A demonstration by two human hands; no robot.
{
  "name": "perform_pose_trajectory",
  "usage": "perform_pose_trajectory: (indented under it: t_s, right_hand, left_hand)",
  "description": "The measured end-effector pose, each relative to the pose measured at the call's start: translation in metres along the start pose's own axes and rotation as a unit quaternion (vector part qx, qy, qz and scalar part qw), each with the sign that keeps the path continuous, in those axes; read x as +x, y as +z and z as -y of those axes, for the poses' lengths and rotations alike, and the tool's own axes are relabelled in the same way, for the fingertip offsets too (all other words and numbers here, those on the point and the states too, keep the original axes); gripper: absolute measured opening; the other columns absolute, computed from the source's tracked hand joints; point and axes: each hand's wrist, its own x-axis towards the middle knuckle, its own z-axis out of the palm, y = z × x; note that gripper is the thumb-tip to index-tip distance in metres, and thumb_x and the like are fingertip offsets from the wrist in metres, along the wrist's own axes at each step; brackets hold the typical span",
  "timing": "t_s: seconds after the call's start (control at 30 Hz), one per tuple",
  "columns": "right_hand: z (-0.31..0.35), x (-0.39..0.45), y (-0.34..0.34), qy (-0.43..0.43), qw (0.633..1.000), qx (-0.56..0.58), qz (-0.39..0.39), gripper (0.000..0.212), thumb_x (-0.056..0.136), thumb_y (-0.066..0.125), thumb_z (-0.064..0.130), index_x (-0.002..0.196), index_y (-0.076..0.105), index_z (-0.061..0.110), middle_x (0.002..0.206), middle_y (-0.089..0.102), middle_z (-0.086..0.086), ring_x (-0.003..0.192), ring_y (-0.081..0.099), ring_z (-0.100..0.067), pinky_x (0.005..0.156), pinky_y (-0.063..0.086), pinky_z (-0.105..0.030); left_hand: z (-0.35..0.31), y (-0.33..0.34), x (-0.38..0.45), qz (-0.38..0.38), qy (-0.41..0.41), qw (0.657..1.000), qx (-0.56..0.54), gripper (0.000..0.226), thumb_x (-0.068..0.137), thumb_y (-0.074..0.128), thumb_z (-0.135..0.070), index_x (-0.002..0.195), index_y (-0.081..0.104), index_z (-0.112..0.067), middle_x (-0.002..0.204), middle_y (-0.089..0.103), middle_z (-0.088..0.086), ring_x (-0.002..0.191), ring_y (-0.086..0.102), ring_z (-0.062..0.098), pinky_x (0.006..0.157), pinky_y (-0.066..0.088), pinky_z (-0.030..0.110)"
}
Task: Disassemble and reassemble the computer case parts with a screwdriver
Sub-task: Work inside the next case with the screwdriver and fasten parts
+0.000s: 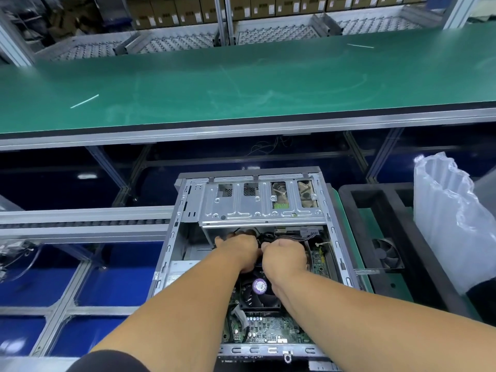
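Left hand [237, 249] and right hand [284, 255] side by side inside computer case [171, 253], fingers curled on black cables [265, 237] just below drive cage [263, 202]; screwdriver not visible.

green tabletop [268, 84] runs across the upper frame, just two thin white strips on it | lower center: open computer case [257, 264] sits on a roller line [80, 224] | black foam tray [402, 237] right beside it
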Motion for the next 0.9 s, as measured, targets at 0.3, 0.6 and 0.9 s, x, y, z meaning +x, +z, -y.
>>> perform_pose_trajectory:
  t_s: [0.3,0.6,0.9]
  right_hand:
    - [-0.004,-0.001,-0.012,-0.060,0.997,-0.031,0.040,0.048,0.095,0.072,0.025,0.053,0.052,0.017,0.048,0.045,0.004,0.051,0.039,-0.017,0.053,0.038,-0.026]
    - [0.017,0.008,-0.018,-0.084,0.941,-0.319,0.080,0.037,0.102,0.052,0.032,0.066,0.045,0.027,0.091,0.059,-0.003,0.084,0.050,-0.020,0.077,0.041,-0.025]
    - [0.022,0.011,-0.015,-0.070,0.901,-0.421,0.084,0.028,0.103,0.049,0.029,0.086,0.062,0.010,0.115,0.072,-0.009,0.101,0.065,-0.026,0.075,0.046,-0.027]
  left_hand:
    - [0.006,0.009,0.004,-0.026,-0.048,0.994,-0.093,0.048,0.093,0.050,-0.065,0.111,0.054,-0.020,0.129,0.058,0.007,0.130,0.042,0.033,0.109,0.031,0.055]
    - [0.003,0.012,0.002,-0.013,-0.022,0.999,-0.043,0.029,0.094,0.061,-0.021,0.122,0.054,-0.018,0.136,0.051,0.011,0.137,0.034,0.037,0.096,0.032,0.050]
    - [0.009,0.002,0.010,0.038,0.027,0.999,0.006,0.024,0.090,0.059,-0.005,0.108,0.059,-0.020,0.095,0.044,0.004,0.100,0.049,0.031,0.086,0.042,0.043]
